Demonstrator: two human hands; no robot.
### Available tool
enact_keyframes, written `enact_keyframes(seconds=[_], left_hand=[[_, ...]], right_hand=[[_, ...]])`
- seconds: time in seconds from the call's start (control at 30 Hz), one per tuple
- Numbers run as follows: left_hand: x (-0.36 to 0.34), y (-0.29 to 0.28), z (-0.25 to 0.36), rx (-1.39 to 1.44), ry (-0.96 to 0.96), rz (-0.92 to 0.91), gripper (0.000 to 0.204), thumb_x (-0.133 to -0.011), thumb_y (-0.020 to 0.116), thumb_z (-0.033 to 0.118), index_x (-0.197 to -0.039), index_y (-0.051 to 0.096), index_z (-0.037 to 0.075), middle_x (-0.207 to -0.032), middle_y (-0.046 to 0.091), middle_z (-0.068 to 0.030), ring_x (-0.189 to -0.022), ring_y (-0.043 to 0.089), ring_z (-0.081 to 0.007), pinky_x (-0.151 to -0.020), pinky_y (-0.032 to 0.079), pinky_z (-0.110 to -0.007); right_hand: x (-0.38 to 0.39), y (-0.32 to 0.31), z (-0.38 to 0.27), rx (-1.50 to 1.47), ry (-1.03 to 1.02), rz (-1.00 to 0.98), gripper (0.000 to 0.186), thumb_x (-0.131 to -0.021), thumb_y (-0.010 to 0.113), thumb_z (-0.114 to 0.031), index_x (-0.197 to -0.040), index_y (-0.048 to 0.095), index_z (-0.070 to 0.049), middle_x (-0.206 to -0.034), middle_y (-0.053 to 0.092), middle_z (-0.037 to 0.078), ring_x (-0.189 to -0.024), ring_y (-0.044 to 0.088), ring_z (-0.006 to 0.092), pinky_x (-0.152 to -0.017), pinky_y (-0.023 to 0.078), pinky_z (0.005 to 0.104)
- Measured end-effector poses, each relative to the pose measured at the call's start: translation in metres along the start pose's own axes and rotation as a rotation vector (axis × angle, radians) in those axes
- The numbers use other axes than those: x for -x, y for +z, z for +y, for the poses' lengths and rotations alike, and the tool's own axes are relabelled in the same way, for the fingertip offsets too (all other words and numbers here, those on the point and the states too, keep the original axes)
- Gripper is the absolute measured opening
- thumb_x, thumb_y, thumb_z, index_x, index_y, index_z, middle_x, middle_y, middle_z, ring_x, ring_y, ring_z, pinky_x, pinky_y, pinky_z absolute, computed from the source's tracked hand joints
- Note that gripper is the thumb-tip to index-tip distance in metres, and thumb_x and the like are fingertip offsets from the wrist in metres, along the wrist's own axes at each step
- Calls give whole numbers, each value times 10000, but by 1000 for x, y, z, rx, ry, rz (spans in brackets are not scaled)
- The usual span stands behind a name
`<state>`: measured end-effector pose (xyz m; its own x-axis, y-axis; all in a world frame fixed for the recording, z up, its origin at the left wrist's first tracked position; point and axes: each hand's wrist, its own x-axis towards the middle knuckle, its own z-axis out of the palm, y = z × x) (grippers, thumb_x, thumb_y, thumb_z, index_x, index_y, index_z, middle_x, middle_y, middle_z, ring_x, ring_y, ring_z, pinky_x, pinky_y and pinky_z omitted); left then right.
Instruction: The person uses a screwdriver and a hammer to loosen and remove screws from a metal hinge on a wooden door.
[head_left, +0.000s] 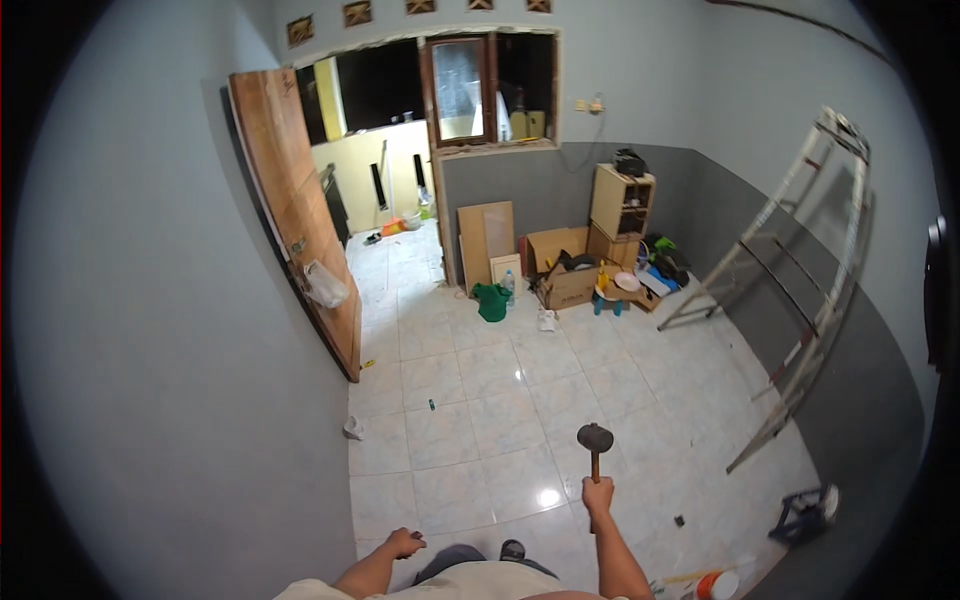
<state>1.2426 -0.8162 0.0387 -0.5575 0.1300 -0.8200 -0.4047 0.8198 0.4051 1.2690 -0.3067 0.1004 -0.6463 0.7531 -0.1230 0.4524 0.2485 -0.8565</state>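
Observation:
My right hand (597, 493) is wrapped round the wooden handle of a rubber mallet (595, 438). The mallet's dark head points up and away from me, above the tiled floor. Lower and to the left, my left hand (403, 543) is closed, with a small dark thing showing at its fingertips, too small to name. Both arms are stretched forward and well apart. One of my feet, in a dark sandal (512, 550), shows between them.
An open wooden door (300, 200) with a white plastic bag hanging on it stands at the left. A stepladder (800, 290) leans at the right wall. Boxes (570, 290), a green bag (490, 302) and a small cabinet (622, 200) line the far wall. A dark stool (803, 513) lies right.

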Motion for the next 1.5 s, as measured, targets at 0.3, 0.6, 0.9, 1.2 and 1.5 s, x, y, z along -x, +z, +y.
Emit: enact_keyframes(seconds=[0.3, 0.6, 0.9, 1.2, 1.5], left_hand=[[-80, -81, -13, 276, -334, 225, 432, -796, 804, 379, -931, 705, -19, -869, 723, -143, -734, 693, -247, -642, 552, -383], [-241, -282, -13, 299, -307, 65, 545, -777, 851, 380, -1195, 717, 56, -1152, 728, -113, -1022, 684, -221, -858, 555, -352], [-468, -634, 307, -78, 341, 502, 477, -825, 775, 501, -856, 644, 43, -828, 679, -183, -805, 659, -351, -759, 515, -440], [-566, -827, 532, 99, 537, 690, 430, -857, 752, 404, -756, 603, 14, -677, 589, -167, -623, 553, -301, -640, 457, -418], [-612, -1032, 599, 332, 536, 1057, 402, -852, 774, 270, -656, 518, 30, -531, 451, -105, -488, 384, -180, -505, 384, -359]], right_hand=[[-240, 221, -28, 561, 225, -564, 491, -761, 745, -308, -1048, 675, 83, -998, 725, 292, -929, 744, 350, -794, 589, 478], [-374, 287, -59, 993, 259, -805, 460, -798, 743, -481, -1040, 750, -90, -1056, 736, 111, -995, 693, 291, -839, 544, 483], [-540, 470, -215, 690, 290, -773, 379, -817, 749, -424, -920, 725, -61, -891, 709, 117, -802, 672, 276, -704, 529, 475], [-790, 729, -287, 908, 250, -1032, 343, -836, 755, -368, -800, 700, -32, -726, 683, 122, -610, 650, 261, -568, 514, 467], [-967, 1073, -601, 992, -808, -1114, 829, -961, 595, -233, -1641, 122, -264, -986, 690, 280, -780, 693, 420, -673, 546, 520]])
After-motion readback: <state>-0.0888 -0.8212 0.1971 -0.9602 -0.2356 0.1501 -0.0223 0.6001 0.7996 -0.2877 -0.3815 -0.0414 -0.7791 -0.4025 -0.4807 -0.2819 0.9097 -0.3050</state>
